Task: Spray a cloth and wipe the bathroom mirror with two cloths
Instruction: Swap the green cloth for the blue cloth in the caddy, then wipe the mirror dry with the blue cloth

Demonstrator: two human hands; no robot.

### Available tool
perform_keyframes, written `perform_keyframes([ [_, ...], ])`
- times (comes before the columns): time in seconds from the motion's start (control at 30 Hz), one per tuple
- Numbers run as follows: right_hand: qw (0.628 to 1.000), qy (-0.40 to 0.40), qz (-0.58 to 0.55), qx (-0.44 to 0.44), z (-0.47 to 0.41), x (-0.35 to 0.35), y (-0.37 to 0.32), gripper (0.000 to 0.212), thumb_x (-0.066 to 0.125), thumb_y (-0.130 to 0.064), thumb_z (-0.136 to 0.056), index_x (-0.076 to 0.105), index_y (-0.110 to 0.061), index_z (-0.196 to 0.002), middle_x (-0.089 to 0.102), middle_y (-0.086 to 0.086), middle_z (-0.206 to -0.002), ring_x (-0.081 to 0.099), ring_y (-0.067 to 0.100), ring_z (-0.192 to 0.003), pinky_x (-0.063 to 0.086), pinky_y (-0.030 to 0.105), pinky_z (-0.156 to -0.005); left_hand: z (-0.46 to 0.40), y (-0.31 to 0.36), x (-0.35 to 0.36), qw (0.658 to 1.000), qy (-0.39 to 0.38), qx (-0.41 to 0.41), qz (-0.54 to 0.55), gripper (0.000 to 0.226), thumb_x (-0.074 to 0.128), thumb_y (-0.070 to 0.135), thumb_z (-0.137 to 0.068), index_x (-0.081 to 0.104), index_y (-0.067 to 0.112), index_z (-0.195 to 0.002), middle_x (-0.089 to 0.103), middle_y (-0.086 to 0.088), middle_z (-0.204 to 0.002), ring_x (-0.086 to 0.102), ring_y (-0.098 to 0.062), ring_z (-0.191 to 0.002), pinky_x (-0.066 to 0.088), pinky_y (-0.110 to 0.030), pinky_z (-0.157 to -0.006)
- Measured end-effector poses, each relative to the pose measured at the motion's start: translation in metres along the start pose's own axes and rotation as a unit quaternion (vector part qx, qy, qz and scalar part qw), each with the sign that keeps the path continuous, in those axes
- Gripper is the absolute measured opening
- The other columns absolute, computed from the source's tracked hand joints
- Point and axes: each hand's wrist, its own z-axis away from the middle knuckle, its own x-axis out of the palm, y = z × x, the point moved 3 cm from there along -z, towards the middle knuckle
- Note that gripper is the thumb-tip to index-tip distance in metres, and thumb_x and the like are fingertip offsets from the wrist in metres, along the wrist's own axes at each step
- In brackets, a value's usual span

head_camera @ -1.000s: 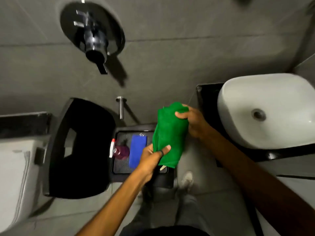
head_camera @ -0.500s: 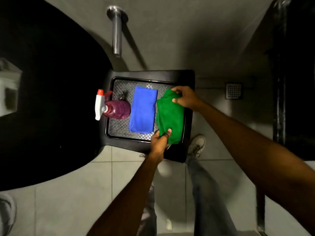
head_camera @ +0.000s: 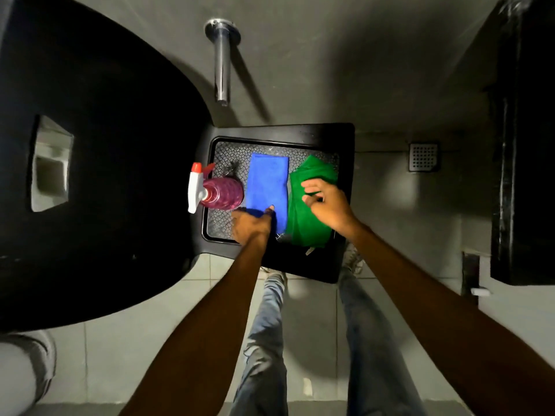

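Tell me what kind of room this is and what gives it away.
Most likely a bathroom. A square floor drain sits in the tiled floor, a chrome pipe fitting juts from the grey wall, and a spray bottle lies beside folded cleaning cloths on a black stool.

Your blue cloth [head_camera: 268,187] and green cloth [head_camera: 306,217] both look like soft, matt microfibre. They're lying on a black tray [head_camera: 345,205] with a shiny diamond-textured metal floor. The spray bottle [head_camera: 220,193] is glossy see-through plastic and the wall pipe [head_camera: 221,60] polished chrome.

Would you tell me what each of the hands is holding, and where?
Left hand pinches the blue cloth at its near end; right hand rests on the green cloth, grip unclear.
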Motion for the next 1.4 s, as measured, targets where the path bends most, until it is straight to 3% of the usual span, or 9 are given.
perform_keyframes([
  [0.2, 0.959, 0.035, -0.249, 0.130, 0.033, -0.009, 0.000, 0.031, 0.060, -0.008, -0.096, 0.062, -0.007, -0.127, 0.065, 0.016, -0.114, 0.061, 0.023, -0.104, 0.053, 0.041, -0.094, 0.033, 0.027, -0.008, 0.953, -0.132, -0.027, 0.271, 0.041, 0.077, 0.008, -0.083, 0.067, -0.006, -0.120, 0.073, -0.020, -0.106, 0.068, -0.029, -0.093, 0.060, -0.044, -0.084],
  [0.37, 0.814, -0.064, -0.487, 0.311, 0.079, -0.042, -0.044, 0.069, 0.057, -0.058, -0.090, 0.055, -0.005, -0.134, 0.058, 0.023, -0.134, 0.055, 0.039, -0.124, 0.048, 0.051, -0.099, 0.123, 0.094, -0.058, 0.885, -0.325, -0.022, 0.334, 0.009, 0.061, 0.009, -0.092, 0.068, 0.010, -0.097, 0.076, -0.006, -0.078, 0.072, -0.017, -0.062, 0.056, -0.023, -0.049],
  [0.47, 0.713, -0.089, -0.666, 0.202, 0.113, -0.083, -0.102, 0.081, 0.048, -0.067, -0.090, 0.057, 0.001, -0.133, 0.059, 0.026, -0.132, 0.059, 0.039, -0.117, 0.044, 0.052, -0.104, 0.196, 0.137, -0.097, 0.870, -0.417, 0.064, 0.253, 0.005, 0.067, 0.018, -0.090, 0.070, 0.015, -0.088, 0.076, -0.001, -0.067, 0.069, -0.012, -0.051, 0.053, -0.021, -0.044],
  [0.53, 0.717, -0.068, -0.684, 0.113, 0.133, -0.124, -0.144, 0.078, 0.041, -0.059, -0.094, 0.049, 0.004, -0.140, 0.055, 0.030, -0.131, 0.062, 0.040, -0.108, 0.050, 0.052, -0.098, 0.238, 0.167, -0.126, 0.883, -0.416, 0.189, 0.110, 0.021, 0.076, 0.037, -0.083, 0.074, 0.017, -0.091, 0.073, 0.000, -0.067, 0.061, -0.011, -0.048, 0.046, -0.022, -0.042],
  [0.63, 0.723, -0.019, -0.690, 0.024, 0.167, -0.199, -0.203, 0.078, 0.046, -0.052, -0.088, 0.050, 0.006, -0.139, 0.059, 0.032, -0.127, 0.066, 0.041, -0.099, 0.057, 0.051, -0.086, 0.306, 0.229, -0.178, 0.855, -0.330, 0.392, -0.079, 0.062, 0.062, 0.076, -0.080, 0.075, 0.015, -0.082, 0.076, -0.005, -0.070, 0.064, -0.016, -0.055, 0.049, -0.026, -0.052],
  [0.73, 0.712, 0.033, -0.696, -0.087, 0.204, -0.282, -0.248, 0.068, 0.048, -0.050, -0.089, 0.057, 0.003, -0.132, 0.066, 0.026, -0.125, 0.067, 0.039, -0.112, 0.053, 0.050, -0.100, 0.377, 0.300, -0.233, 0.799, -0.070, 0.568, -0.187, 0.082, 0.025, 0.090, -0.080, 0.064, 0.018, -0.089, 0.078, -0.012, -0.093, 0.072, -0.033, -0.093, 0.054, -0.039, -0.079],
  [0.97, 0.651, 0.185, -0.686, -0.269, 0.262, -0.451, -0.294, 0.047, 0.062, -0.042, -0.084, 0.073, -0.008, -0.114, 0.075, 0.019, -0.107, 0.075, 0.034, -0.084, 0.061, 0.043, -0.075, 0.566, 0.413, -0.335, 0.433, 0.167, 0.886, 0.005, 0.029, 0.050, 0.047, -0.100, 0.066, 0.023, -0.105, 0.066, 0.002, -0.110, 0.059, -0.020, -0.104, 0.047, -0.036, -0.093],
  [1.1, 0.615, 0.466, -0.522, -0.365, 0.275, -0.539, -0.357, 0.053, 0.053, -0.027, -0.101, 0.037, -0.022, -0.151, 0.049, 0.004, -0.150, 0.049, 0.026, -0.135, 0.041, 0.035, -0.107, 0.680, 0.483, -0.396, 0.265, 0.344, 0.898, 0.076, 0.030, 0.056, 0.033, -0.097, 0.069, 0.011, -0.113, 0.063, -0.015, -0.124, 0.057, -0.034, -0.121, 0.040, -0.042, -0.101],
  [1.4, 0.630, 0.674, 0.067, -0.380, 0.201, -0.566, -0.464, 0.067, 0.021, -0.055, -0.102, 0.008, -0.024, -0.160, 0.001, 0.001, -0.170, 0.000, 0.024, -0.157, 0.002, 0.049, -0.126, 0.772, 0.614, -0.485, 0.284, 0.534, 0.794, -0.066, 0.068, 0.033, 0.050, -0.101, 0.036, 0.012, -0.156, 0.014, -0.017, -0.173, 0.003, -0.037, -0.161, 0.002, -0.053, -0.131],
])
